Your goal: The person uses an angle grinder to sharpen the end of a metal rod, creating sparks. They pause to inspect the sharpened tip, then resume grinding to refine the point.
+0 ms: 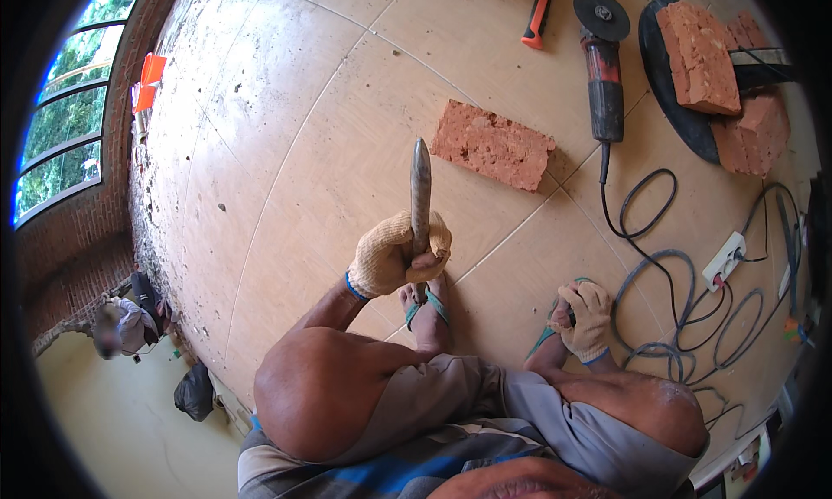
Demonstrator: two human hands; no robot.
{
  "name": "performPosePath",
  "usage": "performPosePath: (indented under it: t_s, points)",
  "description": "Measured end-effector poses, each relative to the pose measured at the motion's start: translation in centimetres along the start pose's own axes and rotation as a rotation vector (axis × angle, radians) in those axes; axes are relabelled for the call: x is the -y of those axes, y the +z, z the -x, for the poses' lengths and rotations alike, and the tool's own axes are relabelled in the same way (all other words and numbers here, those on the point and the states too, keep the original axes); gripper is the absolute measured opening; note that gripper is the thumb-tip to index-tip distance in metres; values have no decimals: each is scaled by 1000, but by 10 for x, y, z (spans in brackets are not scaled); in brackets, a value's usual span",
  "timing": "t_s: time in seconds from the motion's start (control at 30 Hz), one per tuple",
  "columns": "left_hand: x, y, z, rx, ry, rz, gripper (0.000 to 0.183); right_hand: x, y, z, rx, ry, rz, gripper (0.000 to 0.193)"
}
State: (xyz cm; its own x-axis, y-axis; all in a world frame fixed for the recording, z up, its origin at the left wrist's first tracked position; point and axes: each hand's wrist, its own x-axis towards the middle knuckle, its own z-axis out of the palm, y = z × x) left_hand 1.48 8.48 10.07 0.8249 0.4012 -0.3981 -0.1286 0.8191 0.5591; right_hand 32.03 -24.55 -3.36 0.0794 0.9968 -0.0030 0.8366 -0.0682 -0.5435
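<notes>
The tiled floor (286,152) is filling most of my remote view. A multi-paned window (69,109) is letting in daylight at far left. The person's bare legs (316,386) are bending in a crouch along the lower part. At upper right, a black basin (663,105) is carrying several red bricks (700,57). Just beside it, an angle grinder (604,87) is lying with its dark disc toward the top, and its cord is trailing toward looped cables (689,256). A lone brick (492,144) is lying flat near the centre.

I am observing both hands in knitted gloves. The left hand (381,255) is closing narrowly around a metal chisel (420,187), which is pointing its tapered end upward in the view, just left of the lone brick. The right hand (588,320) is curling its fingers near the right foot, beside something dark; I cannot tell whether it is gripping it.

At right, a white power strip (724,261) is holding two plugs; at the top, an orange-and-black handle (538,18) is resting on the tiles.
</notes>
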Motion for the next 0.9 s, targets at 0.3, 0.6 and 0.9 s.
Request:
performPosePath:
  t_s: [0.3, 0.6, 0.9]
  points:
    - [1, -1, 3, -325, 191, -613, 31, 2, -1, -1, 12, 9, 4, 69]
    - [-7, -15, -7, -417, 368, -882, 16, 4, -4, -2, 42, 25, -23, 71]
    - [-8, -17, -12, -397, 463, -978, 4, 3, -6, 0, 66, 39, -41, 68]
